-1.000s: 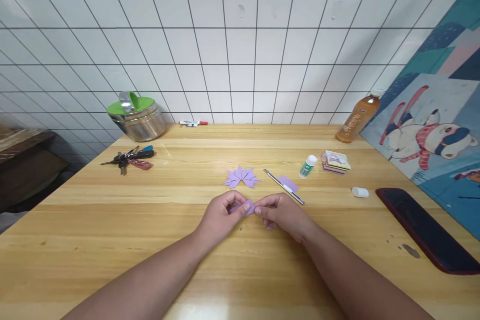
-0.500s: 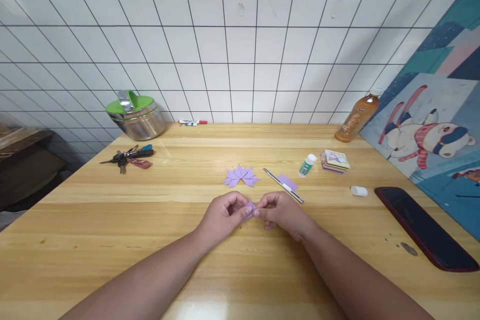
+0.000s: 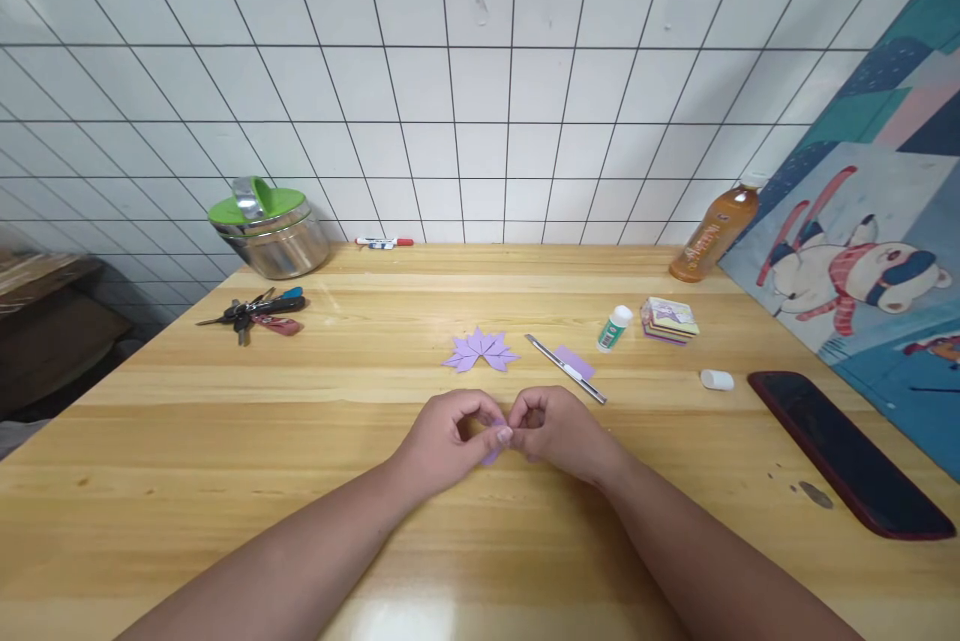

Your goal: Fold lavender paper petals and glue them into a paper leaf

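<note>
A small piece of purple paper (image 3: 491, 457) is pinched between my two hands, mostly hidden by the fingers. My left hand (image 3: 457, 436) grips it between thumb and fingers. Fingertips of my right hand (image 3: 555, 429) close on its right side, touching the left thumb. Just beyond the hands lies a folded purple paper shape (image 3: 481, 349) with several points spread in an arc. To its right a slim utility knife (image 3: 562, 366) rests slantwise, partly over a flat purple paper slip (image 3: 576, 361).
Right of the knife are an uncapped glue stick (image 3: 614, 329), its white cap (image 3: 717, 380), a paper stack (image 3: 670, 319), a phone (image 3: 847, 451) and a drink bottle (image 3: 712, 233). Keys (image 3: 262, 311), a green-lidded metal pot (image 3: 274, 231) and a marker (image 3: 384, 243) lie at the back left.
Both hands have drawn closer together, thumbs now meeting over the small purple paper. Less of the paper shows at the top and a bit hangs below. The things on the table stay put.
</note>
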A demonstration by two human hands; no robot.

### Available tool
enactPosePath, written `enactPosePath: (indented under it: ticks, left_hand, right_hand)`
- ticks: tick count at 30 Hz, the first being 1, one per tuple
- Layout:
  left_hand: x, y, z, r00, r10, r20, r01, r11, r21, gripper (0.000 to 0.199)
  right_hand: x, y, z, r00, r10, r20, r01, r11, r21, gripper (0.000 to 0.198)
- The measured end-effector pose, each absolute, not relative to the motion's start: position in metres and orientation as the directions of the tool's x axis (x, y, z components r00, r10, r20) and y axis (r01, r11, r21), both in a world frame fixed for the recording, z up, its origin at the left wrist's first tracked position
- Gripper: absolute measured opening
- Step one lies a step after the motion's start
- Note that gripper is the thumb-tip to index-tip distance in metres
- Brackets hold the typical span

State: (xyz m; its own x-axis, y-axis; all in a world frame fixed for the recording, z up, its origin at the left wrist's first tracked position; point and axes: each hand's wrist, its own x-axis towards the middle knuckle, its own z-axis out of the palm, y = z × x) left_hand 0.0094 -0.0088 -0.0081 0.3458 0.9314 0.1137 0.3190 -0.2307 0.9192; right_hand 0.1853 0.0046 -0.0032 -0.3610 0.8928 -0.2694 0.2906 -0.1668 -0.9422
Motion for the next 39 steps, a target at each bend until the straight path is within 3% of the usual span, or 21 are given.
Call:
enactPosePath:
  ticks: [5, 9, 16, 26, 35, 39]
  left_hand:
    - [0.010, -0.011, -0.006, 0.361, 0.919, 0.156, 0.468, -0.323, 0.822, 0.011]
    - [0.010, -0.009, -0.003, 0.334, 0.927, 0.169, 0.460, -0.317, 0.830, 0.011]
    - [0.011, -0.009, 0.002, 0.329, 0.916, 0.228, 0.416, -0.357, 0.837, 0.016]
    - [0.012, -0.009, -0.001, 0.304, 0.936, 0.180, 0.508, -0.319, 0.800, 0.007]
    - [0.012, -0.008, -0.004, 0.338, 0.929, 0.150, 0.520, -0.318, 0.793, 0.009]
    - [0.010, -0.003, -0.008, 0.305, 0.943, 0.134, 0.517, -0.282, 0.808, 0.012]
  right_hand:
    - [0.184, 0.001, -0.004, -0.381, 0.906, -0.183, 0.342, -0.046, -0.939, 0.012]
    - [0.188, 0.001, -0.001, -0.392, 0.903, -0.175, 0.381, -0.014, -0.925, 0.011]
    - [0.192, 0.002, 0.005, -0.452, 0.889, -0.072, 0.472, 0.170, -0.865, 0.018]
    - [0.189, 0.003, -0.001, -0.312, 0.950, 0.002, 0.539, 0.178, -0.823, 0.004]
    - [0.187, 0.003, -0.002, -0.313, 0.950, 0.001, 0.583, 0.192, -0.790, 0.001]
    - [0.189, 0.004, 0.001, -0.359, 0.933, 0.006, 0.602, 0.236, -0.763, 0.011]
